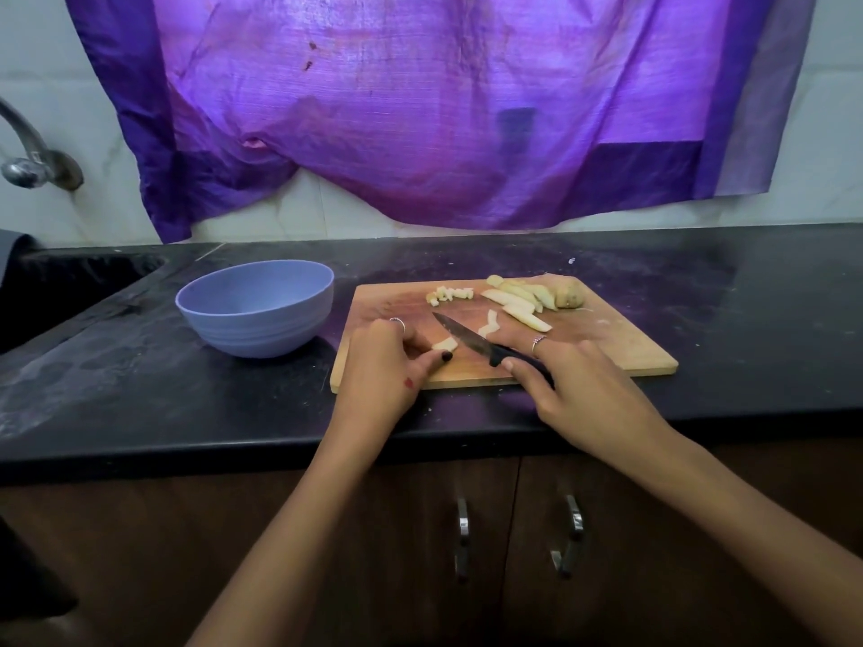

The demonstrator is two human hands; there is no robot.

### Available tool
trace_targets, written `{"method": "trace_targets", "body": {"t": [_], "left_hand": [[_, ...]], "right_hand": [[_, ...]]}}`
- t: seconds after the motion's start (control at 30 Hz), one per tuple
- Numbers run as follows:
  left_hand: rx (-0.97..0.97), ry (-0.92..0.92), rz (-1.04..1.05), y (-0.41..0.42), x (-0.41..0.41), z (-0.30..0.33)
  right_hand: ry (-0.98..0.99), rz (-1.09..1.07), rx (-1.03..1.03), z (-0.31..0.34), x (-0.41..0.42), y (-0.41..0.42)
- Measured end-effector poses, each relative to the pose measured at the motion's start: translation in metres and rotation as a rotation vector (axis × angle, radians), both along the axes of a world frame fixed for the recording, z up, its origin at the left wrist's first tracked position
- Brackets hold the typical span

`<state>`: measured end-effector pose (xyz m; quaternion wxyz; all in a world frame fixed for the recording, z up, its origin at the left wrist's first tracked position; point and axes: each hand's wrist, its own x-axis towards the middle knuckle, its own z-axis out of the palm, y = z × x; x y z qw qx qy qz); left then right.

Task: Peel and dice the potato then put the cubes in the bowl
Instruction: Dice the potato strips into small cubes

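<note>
Pale potato strip (444,343), pinched by the left hand (390,366), lies crosswise just left of the knife (471,338) gripped in the right hand (574,385).

A wooden cutting board (607,347) is laid on a black counter (140,389). A potato strip (444,344) is pinned near the board's 7 o'clock corner by the left hand (387,366). A black-handled knife (476,340) is gripped by the right hand (574,389), tip aimed at 10 o'clock. Small cubes (449,294) are gathered at 12 o'clock; long strips (518,298) and an unpeeled end piece (569,296) at 1 o'clock. A blue bowl (256,308) is set just beside the board at 9 o'clock.
</note>
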<state>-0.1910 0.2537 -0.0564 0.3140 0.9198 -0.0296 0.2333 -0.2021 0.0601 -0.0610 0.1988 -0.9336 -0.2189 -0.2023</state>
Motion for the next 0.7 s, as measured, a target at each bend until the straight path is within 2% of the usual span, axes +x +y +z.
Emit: {"method": "trace_targets", "body": {"t": [0.33,0.7], "left_hand": [[-0.053,-0.013,-0.016,0.001,0.001,-0.002],[-0.055,-0.019,-0.03,0.001,0.003,-0.003]], "right_hand": [[-0.054,0.02,-0.145,0.006,-0.004,0.007],[0.037,0.072,-0.24,0.023,0.015,0.017]]}}
